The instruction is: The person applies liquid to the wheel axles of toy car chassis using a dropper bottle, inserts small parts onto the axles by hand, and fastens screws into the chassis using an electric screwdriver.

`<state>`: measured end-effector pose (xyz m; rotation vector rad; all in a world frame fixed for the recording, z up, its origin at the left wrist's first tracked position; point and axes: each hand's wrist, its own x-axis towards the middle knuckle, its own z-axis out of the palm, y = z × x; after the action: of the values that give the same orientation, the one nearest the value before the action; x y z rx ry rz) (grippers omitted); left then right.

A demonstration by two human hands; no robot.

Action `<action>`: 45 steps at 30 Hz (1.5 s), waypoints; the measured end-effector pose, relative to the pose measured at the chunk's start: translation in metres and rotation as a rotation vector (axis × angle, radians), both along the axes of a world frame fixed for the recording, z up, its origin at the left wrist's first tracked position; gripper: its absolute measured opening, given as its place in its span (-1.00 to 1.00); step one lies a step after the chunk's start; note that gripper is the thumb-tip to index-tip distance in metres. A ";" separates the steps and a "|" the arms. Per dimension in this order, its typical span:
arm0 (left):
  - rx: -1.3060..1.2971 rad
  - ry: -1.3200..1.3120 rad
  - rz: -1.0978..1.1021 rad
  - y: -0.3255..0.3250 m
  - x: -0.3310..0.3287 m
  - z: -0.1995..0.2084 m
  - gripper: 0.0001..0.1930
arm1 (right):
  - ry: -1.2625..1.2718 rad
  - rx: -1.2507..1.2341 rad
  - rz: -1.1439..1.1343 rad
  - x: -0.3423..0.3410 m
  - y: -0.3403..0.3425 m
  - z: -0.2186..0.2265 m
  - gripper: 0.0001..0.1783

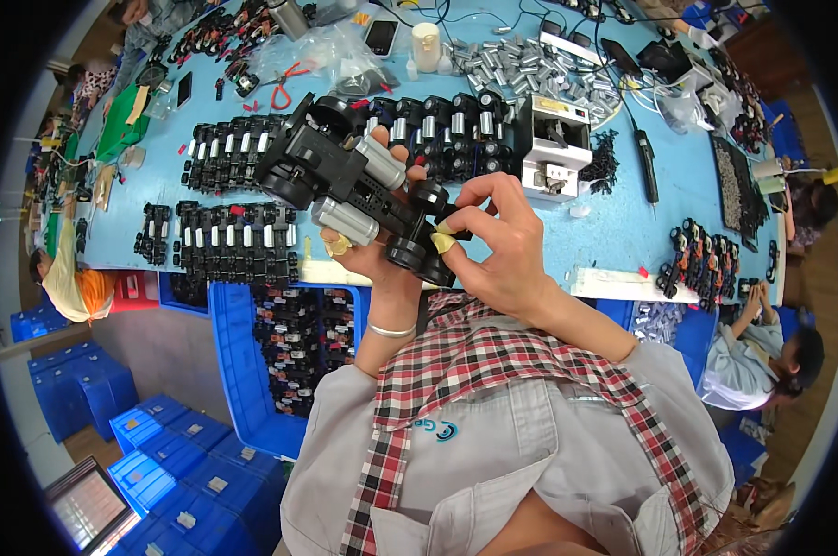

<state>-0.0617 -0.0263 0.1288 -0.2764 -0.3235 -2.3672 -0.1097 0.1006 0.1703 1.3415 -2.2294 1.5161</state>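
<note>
A black toy truck chassis point(324, 169) with fat wheels and two silver cylinders point(345, 221) on its sides is held tilted above the table's near edge. My left hand point(374, 266) wraps around it from below and behind, with fingertips showing past its far side. My right hand point(510, 243) is closed in a pinch at the chassis's near right end, beside the small wheels. Yellow tape covers some fingertips on both hands. Whatever small part lies between the right thumb and forefinger is hidden.
Rows of similar chassis point(233, 243) stand on the blue table. Behind lie loose silver cylinders point(493, 69), red-handled pliers point(284, 88) and a white device point(558, 139). A black electric screwdriver point(647, 167) lies right. A blue crate point(238, 371) holds more chassis below. Other people sit around.
</note>
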 end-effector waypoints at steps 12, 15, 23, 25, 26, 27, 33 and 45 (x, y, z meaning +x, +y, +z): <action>-0.021 0.064 -0.033 0.008 -0.008 -0.002 -0.14 | -0.004 0.030 -0.006 -0.004 0.003 0.000 -0.89; -0.012 0.085 -0.035 0.007 -0.007 -0.005 -0.14 | 0.044 0.066 0.015 -0.004 0.001 0.001 -0.89; 0.011 -0.043 0.017 -0.002 -0.001 -0.010 -0.16 | -0.124 0.044 0.073 -0.007 -0.003 -0.009 -0.89; -0.006 -0.027 -0.001 -0.009 0.001 -0.012 -0.17 | -0.202 0.023 0.111 -0.010 0.002 -0.011 -0.89; 0.029 -0.041 -0.018 -0.012 0.003 -0.015 -0.16 | -0.305 0.016 0.119 -0.011 0.004 -0.012 -0.89; 0.063 -0.054 -0.036 -0.013 0.005 -0.016 -0.16 | -0.408 0.010 0.126 -0.012 0.006 -0.012 -0.90; 0.044 -0.168 0.035 -0.014 0.003 -0.018 -0.08 | -0.262 0.036 0.099 -0.005 -0.002 -0.012 -0.87; 0.008 -0.215 0.061 -0.003 0.003 -0.013 -0.13 | -0.256 0.088 0.103 -0.014 -0.001 -0.005 -0.87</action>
<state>-0.0586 -0.0294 0.1161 -0.0067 -0.4169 -2.3408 -0.1239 0.0993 0.1657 1.3752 -2.4381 1.7318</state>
